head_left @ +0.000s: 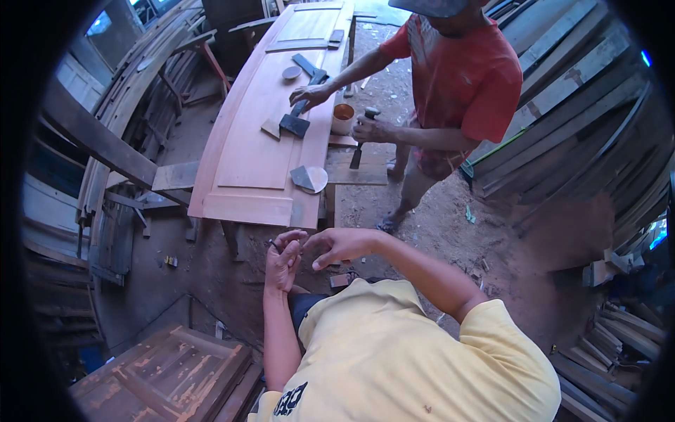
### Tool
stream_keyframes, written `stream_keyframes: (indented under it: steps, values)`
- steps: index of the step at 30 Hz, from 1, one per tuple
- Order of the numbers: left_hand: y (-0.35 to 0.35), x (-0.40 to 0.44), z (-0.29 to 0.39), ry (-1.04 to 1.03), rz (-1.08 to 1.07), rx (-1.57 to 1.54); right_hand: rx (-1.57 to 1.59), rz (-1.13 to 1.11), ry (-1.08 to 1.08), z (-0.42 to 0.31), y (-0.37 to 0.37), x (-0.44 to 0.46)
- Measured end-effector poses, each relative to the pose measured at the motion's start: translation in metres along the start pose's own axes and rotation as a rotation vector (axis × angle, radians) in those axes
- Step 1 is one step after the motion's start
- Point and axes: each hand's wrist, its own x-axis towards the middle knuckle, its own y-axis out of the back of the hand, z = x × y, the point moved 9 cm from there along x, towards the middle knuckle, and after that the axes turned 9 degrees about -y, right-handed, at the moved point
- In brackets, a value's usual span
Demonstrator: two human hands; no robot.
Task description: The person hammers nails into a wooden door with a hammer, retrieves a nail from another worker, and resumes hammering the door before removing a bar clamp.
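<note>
wooden door (246, 141) lies flat straight ahead of the hands, long axis running away, far end slanting a bit right. near right corner just beyond the fingertips; contact unclear. left hand (283, 263) looks slightly nearer: fingers curled, small dark bit by them, can't tell if gripped. right hand (339, 246) just beside it, loosely open, looks empty. flat grey piece (301, 177) on the door, near that corner.

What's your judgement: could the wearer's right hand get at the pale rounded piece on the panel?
Probably yes: the right hand looks close to the near end of the panel, and the way to the pale rounded piece looks free.
</note>
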Motion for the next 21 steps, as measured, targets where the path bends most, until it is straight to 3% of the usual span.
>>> stream_keyframes:
  steps: [3,5,7,9,10,12,15,21]
  values:
    - [0.007,-0.002,-0.012,0.023,0.037,0.058,0.060,-0.003,0.061,0.000,0.001,0.000]
    - [0.015,-0.013,-0.011,-0.004,0.080,-0.063,0.380,-0.170,0.133,-0.005,-0.016,-0.012]
    - [0.019,-0.023,-0.012,0.000,0.112,-0.031,0.502,-0.189,0.109,0.010,-0.022,-0.020]
    - [0.027,-0.049,-0.005,-0.020,0.211,0.052,0.387,0.094,0.006,0.044,-0.025,-0.019]
    - [0.034,-0.066,-0.004,-0.012,0.268,0.076,0.408,0.036,0.006,0.053,-0.045,-0.018]
    - [0.034,-0.094,-0.017,0.104,0.287,0.193,0.100,0.235,0.037,0.071,-0.053,-0.015]
    - [0.023,-0.137,-0.032,0.220,0.406,0.278,0.204,0.253,0.136,0.078,-0.087,-0.015]
    - [0.028,-0.208,-0.043,0.254,0.475,0.330,0.226,0.172,0.240,0.079,-0.144,-0.012]
